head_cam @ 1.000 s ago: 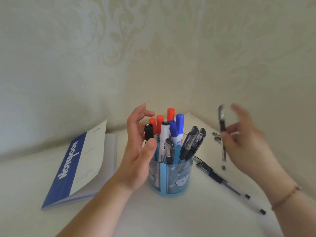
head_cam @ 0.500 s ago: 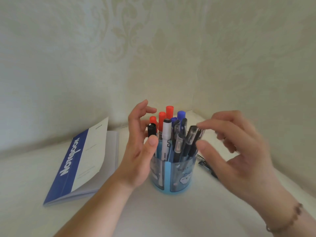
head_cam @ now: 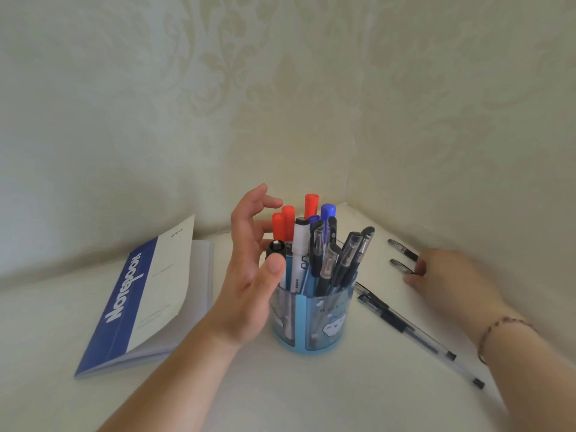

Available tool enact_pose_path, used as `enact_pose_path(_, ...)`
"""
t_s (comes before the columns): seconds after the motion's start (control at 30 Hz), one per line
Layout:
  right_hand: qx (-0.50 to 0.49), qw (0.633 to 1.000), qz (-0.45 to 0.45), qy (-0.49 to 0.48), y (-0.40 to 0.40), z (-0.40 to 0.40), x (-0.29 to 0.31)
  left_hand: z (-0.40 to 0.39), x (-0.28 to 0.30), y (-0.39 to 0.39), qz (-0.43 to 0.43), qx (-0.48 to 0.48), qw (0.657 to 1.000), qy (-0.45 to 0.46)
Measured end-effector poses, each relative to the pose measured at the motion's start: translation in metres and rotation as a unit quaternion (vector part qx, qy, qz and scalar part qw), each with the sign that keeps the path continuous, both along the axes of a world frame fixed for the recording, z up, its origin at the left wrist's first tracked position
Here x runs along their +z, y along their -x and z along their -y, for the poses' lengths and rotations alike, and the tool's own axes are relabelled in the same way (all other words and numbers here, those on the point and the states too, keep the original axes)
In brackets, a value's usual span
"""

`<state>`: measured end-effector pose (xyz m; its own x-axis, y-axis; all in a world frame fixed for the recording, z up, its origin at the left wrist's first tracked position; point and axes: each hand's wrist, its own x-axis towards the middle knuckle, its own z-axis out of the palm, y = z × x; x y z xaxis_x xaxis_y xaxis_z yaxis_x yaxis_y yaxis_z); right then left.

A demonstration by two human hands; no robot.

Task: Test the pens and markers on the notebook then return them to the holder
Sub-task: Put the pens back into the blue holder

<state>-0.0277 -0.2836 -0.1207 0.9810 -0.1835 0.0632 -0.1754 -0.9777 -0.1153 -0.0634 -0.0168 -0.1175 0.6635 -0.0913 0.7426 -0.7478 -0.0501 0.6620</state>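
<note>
Right hand (head_cam: pixel 448 282) gone from holder (head_cam: pixel 311 316) to far-right pens (head_cam: pixel 402 258) on bench, grip loose, empty; left hand (head_cam: pixel 252 275) open beside holder; returning continues

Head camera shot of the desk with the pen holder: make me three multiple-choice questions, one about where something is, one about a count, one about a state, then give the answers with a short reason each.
1. Where does the blue-and-white paper notebook lie relative to the round translucent blue plastic pen holder?
A. In the image, left of it
B. In the image, right of it
C. Under it

2. How many red marker caps stand up in the holder?
A. One
B. Three
C. Five

3. What is the right hand doing?
A. Holding a marker upright
B. Resting on the notebook
C. Reaching down at the clear black-capped pens on the table

Answers:
1 A, it sits beyond the left hand, image-left of the holder.
2 B, three red tops show.
3 C, its fingertips meet the two pens near the wall.
</note>
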Motion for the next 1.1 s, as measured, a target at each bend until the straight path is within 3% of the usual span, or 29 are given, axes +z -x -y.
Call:
enact_pose_path(0.1,0.036,0.997,0.050,-0.052,0.002,-0.003,0.004,0.000,0.000,0.000,-0.001,0.007,1.000,0.001)
enact_pose_path(0.17,0.085,0.961,0.211,-0.155,0.011,-0.009,0.016,0.001,0.000,0.000,-0.002,0.011,1.000,0.001)
enact_pose_path(0.23,0.149,0.861,0.349,-0.338,0.028,-0.027,0.034,0.001,-0.001,0.000,-0.005,0.012,1.000,0.000)
enact_pose_path(0.3,0.228,0.720,0.405,-0.516,0.051,-0.045,0.050,0.001,-0.002,0.000,-0.009,0.008,1.000,0.002)
enact_pose_path(0.33,0.265,0.668,0.414,-0.559,0.061,-0.052,0.054,0.001,-0.002,0.000,-0.011,0.007,1.000,0.005)
enact_pose_path(0.37,0.294,0.638,0.417,-0.576,0.068,-0.058,0.055,0.001,-0.002,0.000,-0.012,0.006,1.000,0.007)
enact_pose_path(0.43,0.329,0.625,0.415,-0.573,0.076,-0.066,0.054,0.002,-0.001,0.000,-0.016,0.003,1.000,0.008)
enact_pose_path(0.57,0.371,0.645,0.423,-0.518,0.079,-0.072,0.044,0.002,-0.001,0.000,-0.014,0.001,1.000,0.009)
enact_pose_path(0.67,0.393,0.731,0.417,-0.370,0.078,-0.068,0.046,0.002,-0.001,0.000,-0.009,0.000,1.000,0.002)
enact_pose_path(0.73,0.411,0.762,0.382,-0.323,0.076,-0.064,0.046,0.002,-0.001,0.000,-0.007,0.002,1.000,-0.003)
enact_pose_path(0.87,0.332,0.751,0.341,-0.458,0.061,-0.052,0.040,0.001,0.000,0.000,-0.004,0.004,1.000,0.003)
enact_pose_path(0.9,0.284,0.788,0.327,-0.438,0.056,-0.047,0.038,0.001,0.000,0.000,-0.003,0.005,1.000,0.004)
enact_pose_path(0.93,0.240,0.852,0.291,-0.364,0.049,-0.041,0.035,0.002,-0.001,0.000,-0.002,0.003,1.000,0.005)
enact_pose_path(1.0,0.199,0.955,0.137,-0.173,0.040,-0.033,0.026,0.002,-0.001,0.000,0.000,-0.002,1.000,0.006)
enact_pose_path(1.1,0.160,0.986,-0.034,-0.029,0.037,-0.033,0.016,0.002,-0.001,0.000,0.000,-0.003,1.000,0.010)
